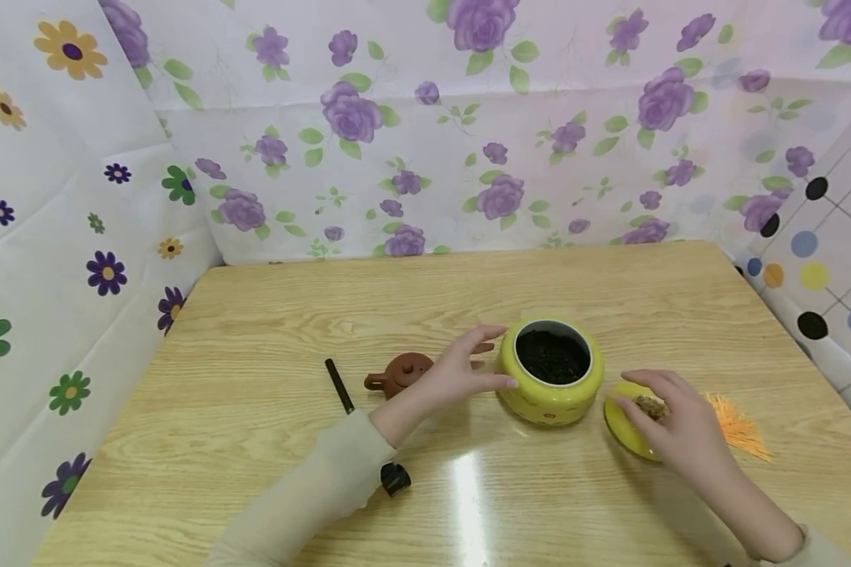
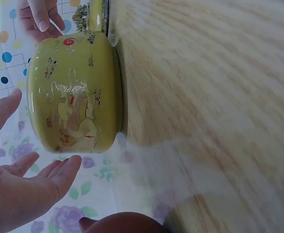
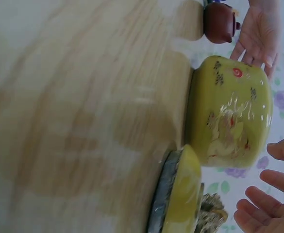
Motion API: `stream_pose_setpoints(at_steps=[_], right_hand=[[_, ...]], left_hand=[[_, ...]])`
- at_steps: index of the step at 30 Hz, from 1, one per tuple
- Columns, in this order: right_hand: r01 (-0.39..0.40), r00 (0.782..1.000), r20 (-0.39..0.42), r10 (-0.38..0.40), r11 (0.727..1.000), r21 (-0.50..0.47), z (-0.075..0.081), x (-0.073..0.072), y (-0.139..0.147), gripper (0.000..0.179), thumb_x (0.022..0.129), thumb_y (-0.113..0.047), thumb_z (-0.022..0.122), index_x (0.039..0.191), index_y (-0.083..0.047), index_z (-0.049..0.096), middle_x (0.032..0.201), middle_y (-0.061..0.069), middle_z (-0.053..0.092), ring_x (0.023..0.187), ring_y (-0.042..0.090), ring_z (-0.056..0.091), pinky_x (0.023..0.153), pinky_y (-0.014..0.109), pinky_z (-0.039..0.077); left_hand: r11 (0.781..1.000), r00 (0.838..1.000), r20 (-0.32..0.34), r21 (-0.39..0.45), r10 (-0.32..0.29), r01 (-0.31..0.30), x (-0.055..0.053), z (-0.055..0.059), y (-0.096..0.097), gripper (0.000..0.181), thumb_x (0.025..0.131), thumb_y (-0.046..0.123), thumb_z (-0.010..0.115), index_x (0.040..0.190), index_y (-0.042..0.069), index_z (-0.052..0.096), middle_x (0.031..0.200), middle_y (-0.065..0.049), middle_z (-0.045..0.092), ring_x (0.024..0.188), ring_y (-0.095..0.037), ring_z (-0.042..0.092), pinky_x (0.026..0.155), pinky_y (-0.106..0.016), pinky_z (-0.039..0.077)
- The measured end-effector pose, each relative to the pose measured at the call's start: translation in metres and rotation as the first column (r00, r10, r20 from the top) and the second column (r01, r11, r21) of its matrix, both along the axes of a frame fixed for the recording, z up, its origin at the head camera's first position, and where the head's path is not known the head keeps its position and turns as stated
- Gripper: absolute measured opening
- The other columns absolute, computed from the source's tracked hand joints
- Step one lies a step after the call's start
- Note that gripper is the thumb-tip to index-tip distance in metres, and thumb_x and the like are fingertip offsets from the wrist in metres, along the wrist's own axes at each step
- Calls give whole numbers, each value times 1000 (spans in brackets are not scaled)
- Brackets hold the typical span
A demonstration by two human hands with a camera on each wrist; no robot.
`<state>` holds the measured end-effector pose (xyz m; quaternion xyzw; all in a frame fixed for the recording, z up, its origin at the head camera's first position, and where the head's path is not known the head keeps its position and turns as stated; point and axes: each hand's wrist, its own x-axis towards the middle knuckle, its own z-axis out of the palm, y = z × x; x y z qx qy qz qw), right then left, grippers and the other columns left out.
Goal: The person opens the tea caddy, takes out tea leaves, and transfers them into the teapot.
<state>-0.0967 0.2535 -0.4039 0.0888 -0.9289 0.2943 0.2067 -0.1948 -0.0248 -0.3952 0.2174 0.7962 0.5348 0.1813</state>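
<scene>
A round yellow jar [image 1: 549, 403] stands upright on the table, its mouth uncovered and dark, leafy contents [image 1: 553, 358] inside. At its left side is my left hand [image 1: 457, 370], fingers spread and thumb apart; the left wrist view shows a small gap to the jar's painted wall [image 2: 76, 97]. The yellow lid [image 1: 620, 431] lies to the right of the jar, knob upward. Over it hovers my right hand [image 1: 684, 425], fingers loosely bent. In the right wrist view these fingers are apart from the ornate, gold-brown knob [image 3: 212, 213] and hold nothing.
A reddish-brown teapot [image 1: 400, 374] sits behind my left forearm, partly hidden. A thin dark stick [image 1: 337, 384] and a small black piece [image 1: 395, 479] show on either side of that sleeve. An orange tassel [image 1: 737, 429] lies right of the lid. Patterned cloth walls surround the table.
</scene>
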Motion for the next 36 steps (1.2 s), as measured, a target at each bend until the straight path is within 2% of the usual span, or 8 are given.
stream_pose_setpoints(at_steps=[4, 7, 15, 23, 28, 32, 36], right_hand=[[15, 998, 62, -15, 1000, 8, -4, 1, 7, 30, 82, -11, 74, 109, -1, 66, 105, 19, 65, 98, 39, 59, 76, 50, 50], [25, 995, 101, -26, 1000, 18, -7, 3, 12, 32, 83, -11, 73, 110, 3, 65, 104, 23, 64, 97, 42, 58, 75, 59, 49], [56, 985, 164, -62, 998, 40, -14, 6, 22, 35, 82, -10, 74, 112, 6, 64, 104, 25, 64, 91, 40, 61, 73, 56, 52], [62, 973, 217, -80, 994, 88, -18, 10, 30, 37, 79, -9, 76, 109, 10, 64, 104, 31, 63, 96, 48, 58, 80, 61, 47], [60, 968, 237, -81, 994, 95, -20, 10, 32, 38, 79, -9, 75, 109, 11, 63, 103, 31, 61, 95, 47, 57, 78, 61, 47], [69, 975, 204, -87, 993, 98, -22, 9, 35, 37, 77, -9, 77, 105, 11, 65, 97, 26, 62, 87, 42, 59, 71, 54, 50], [70, 979, 183, -89, 992, 107, -23, 7, 38, 33, 76, -8, 78, 103, 9, 67, 91, 20, 62, 79, 31, 60, 63, 36, 50]], left_hand=[[1000, 1000, 11, 15, 3, -3, 0, -2, 5, 76, 81, 16, 77, 146, 14, 38, 151, -2, 36, 136, -28, 39, 106, -40, 44], [1000, 999, 32, 28, -2, 1, -1, -3, 8, 78, 81, 14, 77, 147, 14, 37, 152, -2, 35, 136, -28, 38, 105, -39, 46], [998, 996, 90, 68, -9, 3, -3, -6, 13, 79, 80, 9, 77, 147, 14, 36, 152, -2, 35, 136, -25, 38, 101, -35, 48], [995, 994, 109, 96, -20, 10, -4, -9, 14, 79, 80, 8, 77, 147, 15, 35, 152, -3, 35, 135, -26, 40, 96, -28, 52], [994, 993, 116, 108, -24, 11, -5, -11, 15, 80, 80, 7, 77, 148, 15, 35, 152, -5, 35, 134, -27, 42, 93, -26, 53], [994, 992, 126, 111, -25, 11, -6, -11, 16, 82, 80, 7, 77, 148, 14, 33, 152, -5, 34, 129, -28, 47, 92, -26, 54], [994, 991, 132, 109, -20, 6, -6, -9, 17, 82, 79, 7, 77, 148, 13, 33, 152, -6, 34, 126, -29, 51, 91, -26, 54]])
